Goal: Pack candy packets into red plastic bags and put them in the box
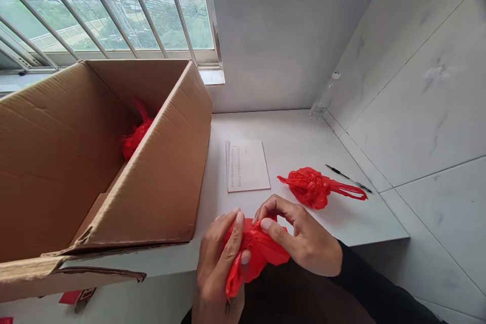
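A crumpled red plastic bag [261, 255] is held between my two hands, just in front of the white table's near edge. My left hand [220, 263] wraps round its left side, with the thumb laid across the film. Thumb and forefinger of my right hand [294, 235] pinch the bag's gathered top. What the bag contains, if anything, cannot be seen. A second red plastic bag [311, 188], bunched up with its handles stretched to the right, lies on the table beyond my right hand.
A large open cardboard box [159, 177] stands on the left, with a red bag [136, 139] inside. On the white table [288, 136] are a sheaf of printed paper [248, 167], a black pen [347, 177] and a clear plastic bottle [324, 96] in the corner. A barred window is behind the box.
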`<state>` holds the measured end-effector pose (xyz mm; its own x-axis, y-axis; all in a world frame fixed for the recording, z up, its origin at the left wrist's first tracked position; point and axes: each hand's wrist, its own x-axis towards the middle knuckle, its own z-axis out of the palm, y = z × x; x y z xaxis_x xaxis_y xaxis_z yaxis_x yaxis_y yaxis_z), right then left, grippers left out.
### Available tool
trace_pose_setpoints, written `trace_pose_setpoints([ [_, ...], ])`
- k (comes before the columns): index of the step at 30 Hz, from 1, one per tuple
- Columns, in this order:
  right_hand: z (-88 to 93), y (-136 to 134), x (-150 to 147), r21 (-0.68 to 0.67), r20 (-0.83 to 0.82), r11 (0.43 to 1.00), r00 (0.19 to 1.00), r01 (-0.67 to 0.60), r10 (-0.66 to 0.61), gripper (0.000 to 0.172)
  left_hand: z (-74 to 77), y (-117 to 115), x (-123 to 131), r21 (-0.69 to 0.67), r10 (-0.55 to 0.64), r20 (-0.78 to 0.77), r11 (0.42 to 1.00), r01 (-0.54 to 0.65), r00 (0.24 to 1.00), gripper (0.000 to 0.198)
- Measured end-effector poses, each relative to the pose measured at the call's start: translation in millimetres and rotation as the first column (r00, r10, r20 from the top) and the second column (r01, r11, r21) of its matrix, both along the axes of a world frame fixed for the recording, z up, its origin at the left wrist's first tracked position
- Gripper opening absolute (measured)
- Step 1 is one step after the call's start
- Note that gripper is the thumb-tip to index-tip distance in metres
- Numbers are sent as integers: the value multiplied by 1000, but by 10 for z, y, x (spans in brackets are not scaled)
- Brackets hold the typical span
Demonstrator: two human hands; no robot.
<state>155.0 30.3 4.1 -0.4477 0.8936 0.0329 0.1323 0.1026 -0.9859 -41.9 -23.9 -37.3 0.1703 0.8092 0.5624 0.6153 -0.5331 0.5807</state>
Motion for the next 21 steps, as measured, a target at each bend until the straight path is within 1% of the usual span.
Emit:
trace_pose_setpoints([
  [3,-69,0,74,1,37,999,998,48,-48,12,-93,-160,-32,-82,78,43,994,-75,996,61],
  [5,-166,-12,148,-24,75,997,995,73,-71,14,-208,-285,-95,-141,109,43,985,-102,993,62],
  [9,-405,-70,232,-59,207,994,976,88,-74,17,-473,-480,-246,-226,156,-23,961,-157,987,62],
  [11,-482,-96,212,-42,255,995,964,94,-80,19,-542,-515,-284,-274,204,-16,941,-201,979,58],
  [13,-501,-106,159,32,290,995,952,91,-96,19,-535,-499,-281,-318,239,29,923,-218,971,54],
  [15,-458,-110,91,195,330,978,934,72,-135,15,-465,-445,-246,-322,217,65,929,-185,974,53],
  [16,-417,-115,55,298,348,953,924,53,-160,12,-417,-412,-222,-308,180,71,940,-150,981,54],
  [18,-313,-137,-9,474,364,881,910,0,-196,12,-318,-346,-173,-260,101,58,962,-83,993,56],
  [19,-259,-153,-34,526,355,850,915,-26,-192,14,-273,-321,-151,-238,74,48,969,-61,996,57],
  [20,-211,-168,-49,553,336,832,925,-41,-178,16,-237,-303,-133,-222,61,42,974,-51,997,58],
  [21,-173,-180,-52,563,312,826,935,-37,-170,17,-212,-294,-121,-214,67,41,975,-57,997,57],
])
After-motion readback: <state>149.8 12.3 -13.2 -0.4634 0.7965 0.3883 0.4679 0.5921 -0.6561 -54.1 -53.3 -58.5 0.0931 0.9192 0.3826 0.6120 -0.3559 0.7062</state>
